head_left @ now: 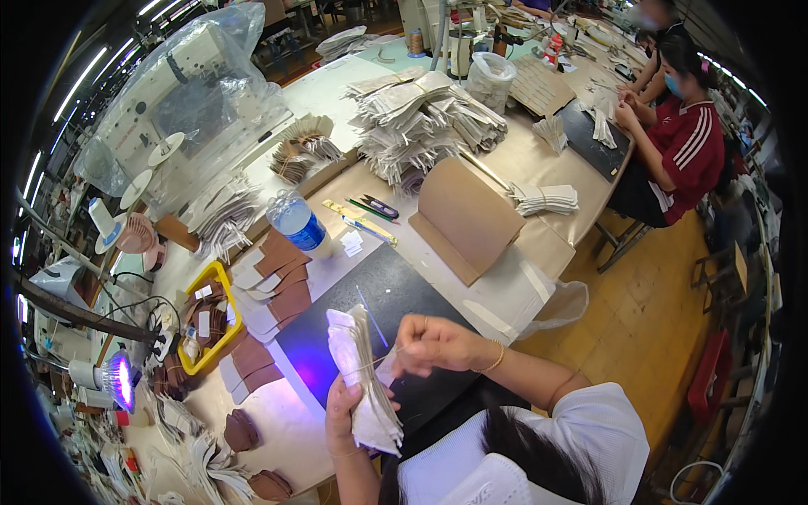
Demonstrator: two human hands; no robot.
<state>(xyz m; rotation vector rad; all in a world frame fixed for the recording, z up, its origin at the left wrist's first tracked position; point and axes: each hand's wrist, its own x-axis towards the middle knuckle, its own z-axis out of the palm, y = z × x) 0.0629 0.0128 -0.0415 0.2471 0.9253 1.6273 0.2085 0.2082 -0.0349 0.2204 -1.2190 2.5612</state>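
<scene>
My left hand [343, 406] is closed round a bundle of pale off-white, strip-shaped pieces [364, 383], holding it upright above the black mat [412, 290]. A thin band [368, 367] crosses the bundle's waist and stretches toward my right hand [433, 345]. That hand is closed in a pinch on the band, just right of the bundle. Whether the band is rubber or string cannot be made out. Beyond the mat lie brown and white cut pieces [282, 282] in overlapping rows. A clear bottle with a blue label [299, 225] stands behind them.
A yellow tray [236, 305] holds brown pieces at left, near a lit lamp [118, 383]. Large stacks of pale bundles [421, 118] and a folded brown board [471, 219] stand farther back. A plastic-covered machine [185, 101] is at far left. A co-worker in a red shirt [694, 151] sits at right.
</scene>
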